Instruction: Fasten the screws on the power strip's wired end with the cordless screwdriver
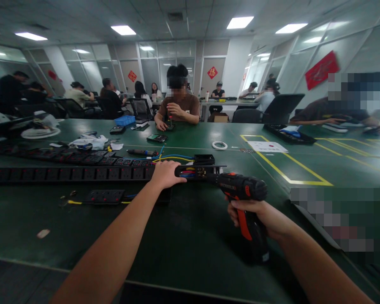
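A long black power strip (91, 174) with rows of sockets lies across the green table. My left hand (167, 174) is closed around it near its right end, where the casing is open and coloured wires (187, 173) show. In my right hand (256, 215) is a black and orange cordless drill (243, 188), gripped by its handle. The drill's nose points left at the open end of the strip; its bit tip is too small to make out. Blue and yellow wires (174, 158) run just behind my left hand. A short socket piece (104, 196) lies in front of the strip.
On the table (190, 249) beyond are a screwdriver-like tool (142, 153), a white tape roll (219, 145), a paper sheet (267, 146), a blue basket (124, 120) and a black tray (288, 134). A co-worker (179, 107) sits opposite; another person (332, 109) works at the right.
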